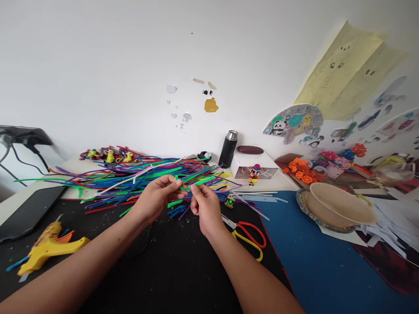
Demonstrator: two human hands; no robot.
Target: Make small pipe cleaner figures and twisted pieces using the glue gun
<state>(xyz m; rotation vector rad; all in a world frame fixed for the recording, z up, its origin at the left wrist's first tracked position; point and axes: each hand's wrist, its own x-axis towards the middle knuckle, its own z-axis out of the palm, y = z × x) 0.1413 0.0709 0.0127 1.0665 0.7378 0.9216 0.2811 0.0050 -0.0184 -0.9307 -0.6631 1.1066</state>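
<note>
A bright green pipe cleaner (205, 180) is held up between my two hands, over the black mat. My left hand (163, 195) pinches its left end, which bends upward at the fingertips. My right hand (205, 205) pinches it a little further right, and a length sticks out past the fingers. Behind both hands lies a wide pile of coloured pipe cleaners (111, 179). Short green pieces (175, 203) and short blue pieces (177, 212) rest on the mat between my hands.
Scissors (250, 235) with red and yellow handles lie beside my right wrist. A yellow glue gun (49, 248) and a phone (28, 211) are at the left. A black flask (228, 149) stands behind; a bowl (340, 207) sits at the right.
</note>
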